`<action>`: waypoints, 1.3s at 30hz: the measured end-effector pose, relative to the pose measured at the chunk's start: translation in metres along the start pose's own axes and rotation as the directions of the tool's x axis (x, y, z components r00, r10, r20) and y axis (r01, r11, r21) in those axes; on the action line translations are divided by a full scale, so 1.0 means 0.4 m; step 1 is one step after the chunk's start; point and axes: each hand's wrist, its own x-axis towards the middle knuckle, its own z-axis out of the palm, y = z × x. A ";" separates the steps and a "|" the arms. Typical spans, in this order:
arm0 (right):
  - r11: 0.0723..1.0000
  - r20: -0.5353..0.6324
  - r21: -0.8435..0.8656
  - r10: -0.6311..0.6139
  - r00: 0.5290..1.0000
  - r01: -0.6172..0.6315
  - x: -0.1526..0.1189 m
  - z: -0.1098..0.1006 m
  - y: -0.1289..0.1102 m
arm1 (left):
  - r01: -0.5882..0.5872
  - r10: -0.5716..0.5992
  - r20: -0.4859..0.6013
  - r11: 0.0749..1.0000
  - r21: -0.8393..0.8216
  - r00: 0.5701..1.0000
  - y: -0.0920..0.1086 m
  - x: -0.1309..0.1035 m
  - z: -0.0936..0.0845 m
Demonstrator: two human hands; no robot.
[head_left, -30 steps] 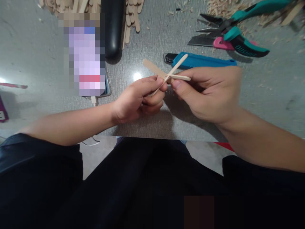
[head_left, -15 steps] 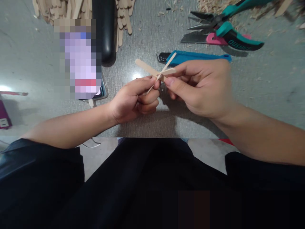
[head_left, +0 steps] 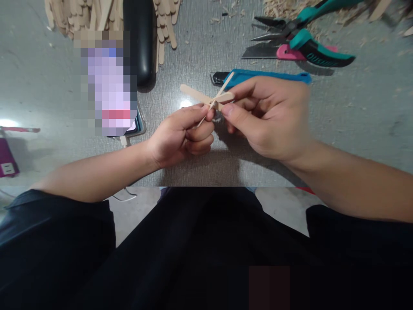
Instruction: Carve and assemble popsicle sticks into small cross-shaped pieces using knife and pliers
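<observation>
Several flat wooden craft sticks [head_left: 194, 93] cross one another between my hands, just above the table. My left hand [head_left: 189, 129] is closed, its thumb and index finger pinching the sticks near the crossing, the other fingers curled under. My right hand [head_left: 271, 116] is closed too, with thumb and fingertips on the right-hand end of a stick. One thin stick slants from upper right to lower left through the crossing. Fingers hide part of the joint, so how the sticks are fastened cannot be made out. A blue utility knife [head_left: 264, 76] lies right behind my right hand.
Teal-handled pliers [head_left: 322, 51] lie over a pink cutter [head_left: 287, 52] at upper right, near wood shavings [head_left: 290, 7]. A black case [head_left: 139, 47] stands beside piles of craft sticks [head_left: 80, 17]. A blurred-out item [head_left: 108, 86] and a purple object [head_left: 5, 157] are at left.
The view has shifted very slightly, and my hands with the crossed sticks appear a little further left. The grip of both hands stays the same.
</observation>
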 end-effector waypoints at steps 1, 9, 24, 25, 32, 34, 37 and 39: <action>1.000 -0.002 0.005 0.000 1.000 0.000 0.000 0.002 0.001 | -0.006 0.006 0.007 1.000 0.010 1.000 -0.001 0.000 -0.002; 0.991 0.007 -0.072 -0.109 0.994 0.109 0.004 -0.003 0.014 | -0.038 0.037 0.040 0.999 0.024 0.999 -0.007 0.002 -0.013; 0.749 0.232 -0.486 -0.385 0.893 0.450 0.025 -0.027 0.053 | 0.033 -0.032 0.050 0.999 -0.016 0.998 -0.001 -0.001 -0.008; 0.736 0.241 -0.498 -0.390 0.889 0.458 0.024 -0.028 0.057 | 0.036 -0.035 0.055 0.999 -0.019 0.998 -0.002 -0.001 -0.008; 0.775 0.259 -0.514 -0.268 0.928 0.368 0.023 -0.036 0.050 | 0.055 -0.054 0.064 0.998 -0.027 0.996 -0.003 -0.001 -0.009; 0.775 0.265 -0.521 -0.252 0.931 0.358 0.025 -0.037 0.046 | 0.064 -0.061 0.078 0.997 -0.033 0.995 -0.006 -0.001 -0.012; 0.761 0.264 -0.520 -0.288 0.921 0.387 0.026 -0.036 0.050 | 0.063 -0.060 0.108 0.998 -0.023 0.992 -0.009 -0.002 -0.016; 0.749 0.255 -0.518 -0.325 0.911 0.413 0.025 -0.036 0.057 | 0.059 -0.058 0.110 0.998 -0.012 0.992 -0.011 -0.002 -0.016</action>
